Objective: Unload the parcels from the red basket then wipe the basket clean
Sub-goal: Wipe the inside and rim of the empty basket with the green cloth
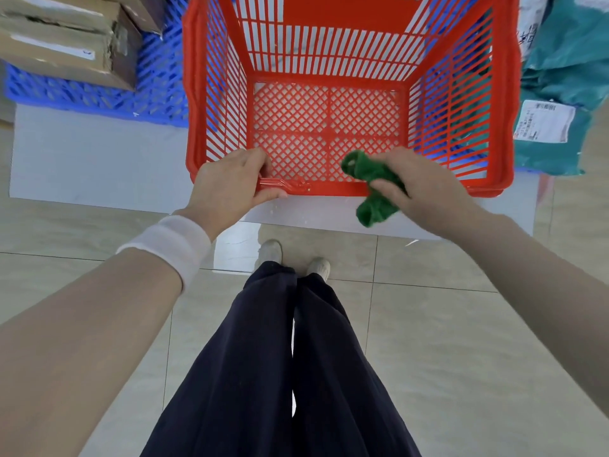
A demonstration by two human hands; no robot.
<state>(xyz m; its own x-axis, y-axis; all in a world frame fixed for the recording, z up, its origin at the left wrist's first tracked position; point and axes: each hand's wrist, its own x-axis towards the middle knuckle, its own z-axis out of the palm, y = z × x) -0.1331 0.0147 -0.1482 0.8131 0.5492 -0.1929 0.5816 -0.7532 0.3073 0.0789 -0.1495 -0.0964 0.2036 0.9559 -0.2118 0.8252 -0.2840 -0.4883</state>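
Observation:
The red basket point(329, 189) stands on a white table in front of me, and nothing lies on its lattice floor. My left hand point(227, 186) grips the basket's near rim at the left, thumb outside and fingers inside. My right hand point(425, 186) is closed on a crumpled green cloth point(372, 189), which hangs over the near rim at the right. Teal plastic parcels point(566, 61) with white labels lie to the right of the basket. Brown cardboard boxes point(66, 37) are stacked at the far left.
The cardboard boxes rest on a blue plastic crate lid or pallet point(155, 94) left of the basket. The white table point(99, 159) ends just before my feet. Beige floor tiles point(461, 324) lie below, with my dark trousers and light shoes in the middle.

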